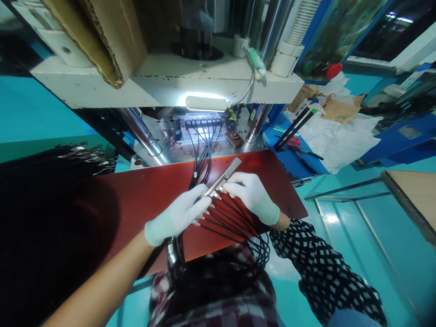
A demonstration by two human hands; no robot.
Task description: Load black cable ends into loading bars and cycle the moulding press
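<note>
Two-handed hold over red surface (pixel 143 186): gripping metal bar (pixel 234 167) with left hand (pixel 184 211), pinching cable ends (pixel 217 195) along it with right hand (pixel 254 195). Noted beyond surface's right edge: dark marking (pixel 342 117) on brown paper (pixel 344 108), too blurred to read.

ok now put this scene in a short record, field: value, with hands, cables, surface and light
left hand: white-gloved, gripping a metal strip
right hand: white-gloved, fingers at the strip's connector side; exact grip unclear
near cables: black, trailing from the strip toward the person
far cables: black, running from the lit fixture onto the board
surface: red board, beneath both hands
light: lamp, on, at the edge of the pale machine beam
</note>
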